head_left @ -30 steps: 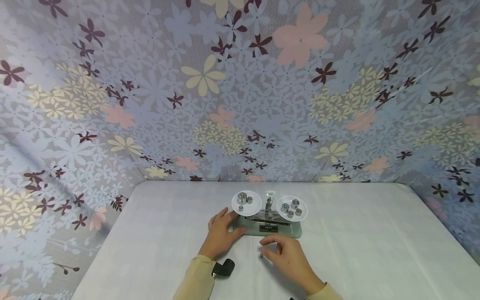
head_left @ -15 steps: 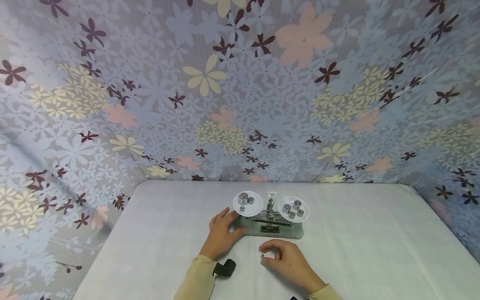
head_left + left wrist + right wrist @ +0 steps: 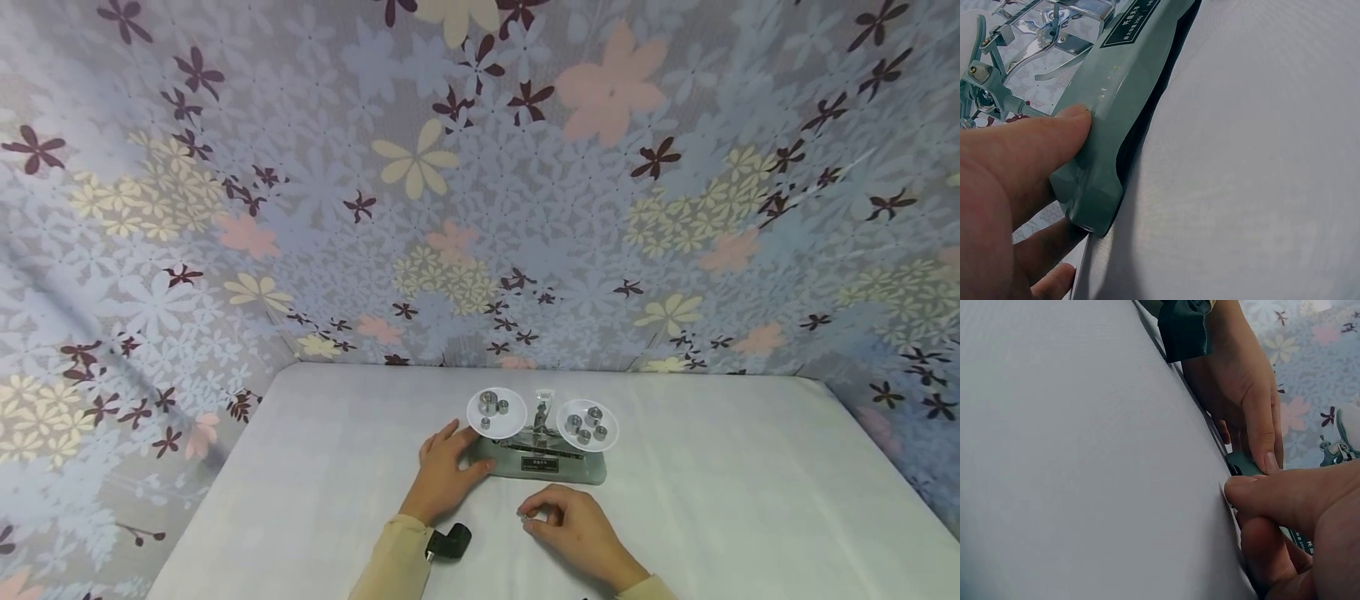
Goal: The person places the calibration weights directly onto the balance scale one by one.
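A grey-green balance scale [image 3: 547, 463] stands on the white table, with small metal weights in its left pan [image 3: 495, 412] and right pan [image 3: 588, 424]. My left hand [image 3: 465, 454] holds the left end of the scale's base. In the left wrist view the thumb [image 3: 1066, 128] lies on the base [image 3: 1129, 87] and the fingers curl round its end. In front of the scale my right hand [image 3: 534, 517] rests on the table, its curled fingertips pinching a small metal weight [image 3: 525, 518]. The right wrist view shows the pinched fingertips [image 3: 1247, 487] but hides the weight.
The white cloth-covered table [image 3: 750, 500] stretches wide to both sides of the scale. A floral curtain [image 3: 480, 208] closes off the back and both sides. A black wrist camera [image 3: 450, 540] sits by my left sleeve.
My right hand drew back slightly and its fingers closed over the small weight that lay loose on the table. The left hand stayed on the scale base.
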`<action>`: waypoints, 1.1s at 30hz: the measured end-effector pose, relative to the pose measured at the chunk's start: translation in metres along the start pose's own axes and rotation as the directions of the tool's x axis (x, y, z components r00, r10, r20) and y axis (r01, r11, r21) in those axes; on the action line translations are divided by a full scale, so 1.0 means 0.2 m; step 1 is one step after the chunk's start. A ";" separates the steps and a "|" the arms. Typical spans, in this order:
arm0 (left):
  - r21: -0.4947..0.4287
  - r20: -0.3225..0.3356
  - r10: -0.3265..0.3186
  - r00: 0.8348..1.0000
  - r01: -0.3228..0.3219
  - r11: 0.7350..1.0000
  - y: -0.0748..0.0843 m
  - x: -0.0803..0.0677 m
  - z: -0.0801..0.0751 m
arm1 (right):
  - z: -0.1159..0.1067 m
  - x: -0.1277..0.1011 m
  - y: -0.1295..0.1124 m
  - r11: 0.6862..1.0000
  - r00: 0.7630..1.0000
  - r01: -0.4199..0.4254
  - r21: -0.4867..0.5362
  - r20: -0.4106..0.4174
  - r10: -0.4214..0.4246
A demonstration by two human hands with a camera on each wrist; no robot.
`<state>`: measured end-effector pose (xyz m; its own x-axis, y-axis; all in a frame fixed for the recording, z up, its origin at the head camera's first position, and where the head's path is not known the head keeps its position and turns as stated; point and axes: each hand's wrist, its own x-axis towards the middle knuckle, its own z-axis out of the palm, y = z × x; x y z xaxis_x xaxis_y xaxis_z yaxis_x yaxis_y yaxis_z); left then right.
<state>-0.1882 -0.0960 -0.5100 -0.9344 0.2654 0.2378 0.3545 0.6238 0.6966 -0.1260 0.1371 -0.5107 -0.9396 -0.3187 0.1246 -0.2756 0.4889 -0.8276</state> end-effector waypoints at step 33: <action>-0.007 0.019 -0.031 0.999 0.031 0.999 -0.01 0.00 0.00 | 0.01 0.00 0.01 0.998 0.998 0.030 0.057 -0.054 -0.027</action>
<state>-0.1892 -0.0972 -0.5120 -0.9439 0.2600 0.2034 0.3252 0.6262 0.7086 -0.1254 0.1364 -0.5145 -0.9415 -0.2873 0.1760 -0.2914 0.4321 -0.8535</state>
